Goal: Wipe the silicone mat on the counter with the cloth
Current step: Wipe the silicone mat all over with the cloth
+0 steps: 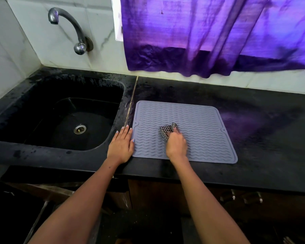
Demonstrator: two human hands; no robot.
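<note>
Grey ribbed mat [197,124] flat on black counter [253,110], frame centre. Right hand [176,144] grips checked cloth [166,130] bunched on the mat's middle. Left hand [121,146] flat, fingers straight, at the mat's left edge. Sink [60,118] left.

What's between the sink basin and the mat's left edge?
Head view: the left hand lies flat on the black counter strip between sink and mat, beside a pale seam.

Center frame, the grey-lilac wavy-ridged silicone mat [197,120] carries a black-and-white checked cloth [166,130]. The speckled stone counter [253,106] and sink [42,110] are black; upper right, the curtain [209,32] is purple.
</note>
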